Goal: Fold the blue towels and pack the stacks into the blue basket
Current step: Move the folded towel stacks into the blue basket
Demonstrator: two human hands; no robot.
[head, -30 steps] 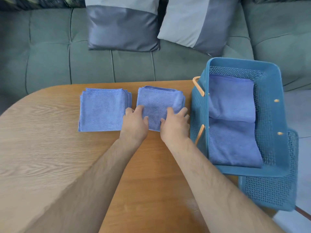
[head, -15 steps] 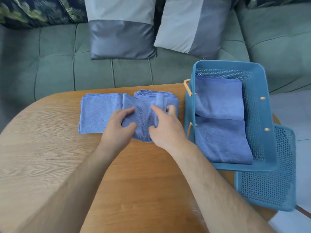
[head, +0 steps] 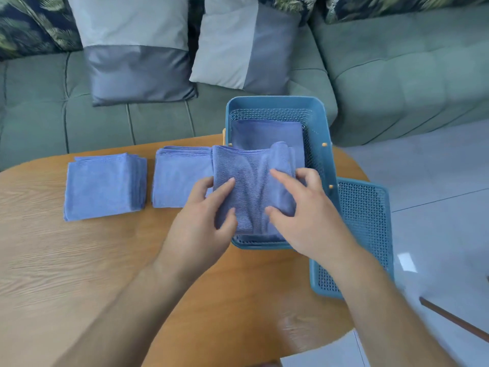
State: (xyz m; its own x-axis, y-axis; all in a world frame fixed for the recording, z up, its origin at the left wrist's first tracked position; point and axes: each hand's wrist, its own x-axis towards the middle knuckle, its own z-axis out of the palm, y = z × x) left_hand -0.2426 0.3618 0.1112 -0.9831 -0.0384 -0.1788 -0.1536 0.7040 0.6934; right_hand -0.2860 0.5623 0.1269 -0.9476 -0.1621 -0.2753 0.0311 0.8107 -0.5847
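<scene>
Both hands hold a folded bundle of blue towels (head: 251,181) over the near half of the blue basket (head: 321,144). My left hand (head: 209,221) grips the bundle's left edge, thumb on top. My right hand (head: 304,215) grips its right side, fingers curled around it. Inside the basket, a folded blue towel (head: 264,133) lies at the far end. Two more stacks stay on the wooden table (head: 79,260): a left towel stack (head: 104,185) and a middle towel stack (head: 180,181), which the lifted bundle partly covers.
A blue perforated basket lid (head: 367,223) lies under the basket's right side, jutting past the table edge. A green sofa (head: 397,75) with two grey cushions (head: 137,49) stands behind the table. Tiled floor lies to the right.
Both hands picked towels off the middle stack and carried them right, over the basket. The view has shifted right as well.
</scene>
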